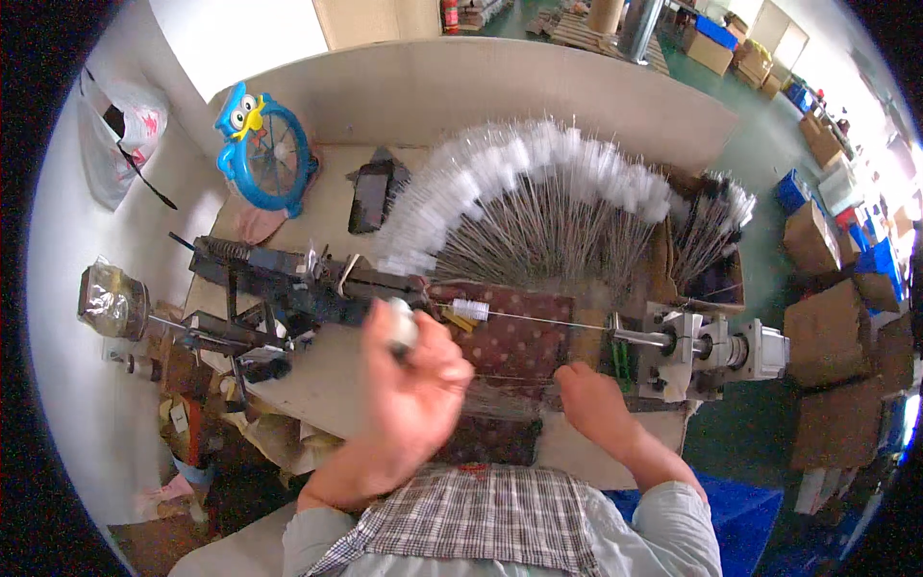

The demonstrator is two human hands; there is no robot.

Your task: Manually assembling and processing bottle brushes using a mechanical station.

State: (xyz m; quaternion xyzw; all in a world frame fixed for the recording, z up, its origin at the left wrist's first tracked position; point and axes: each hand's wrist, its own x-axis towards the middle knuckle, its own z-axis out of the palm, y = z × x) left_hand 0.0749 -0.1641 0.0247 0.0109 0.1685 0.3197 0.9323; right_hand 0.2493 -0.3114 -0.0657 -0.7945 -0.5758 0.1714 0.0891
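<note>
My left hand (423, 370), smeared by motion, is closed around a pale rounded piece (402, 329) with a dark lower part; its kind is unclear. It is beside the dark machine head. A small white-bristled brush (470, 309) sits on a straight metal wire (548, 320), stretched between that head and the metal spindle (654, 338) on the right. Lower right, my right hand (589, 396) has its fingers pinched together, and a thin wire (514, 379) runs to them from the left. Under both hands lies a dark red spotted cloth (524, 346).
Many white brushes with wire stems (538, 202) fan out behind the cloth. A box of dark-tipped brushes (707, 240) is at the right. A blue toy-shaped fan (264, 154) and a dark phone (370, 197) occupy the back left. Green-handled tools (620, 361) lie beside the spindle.
</note>
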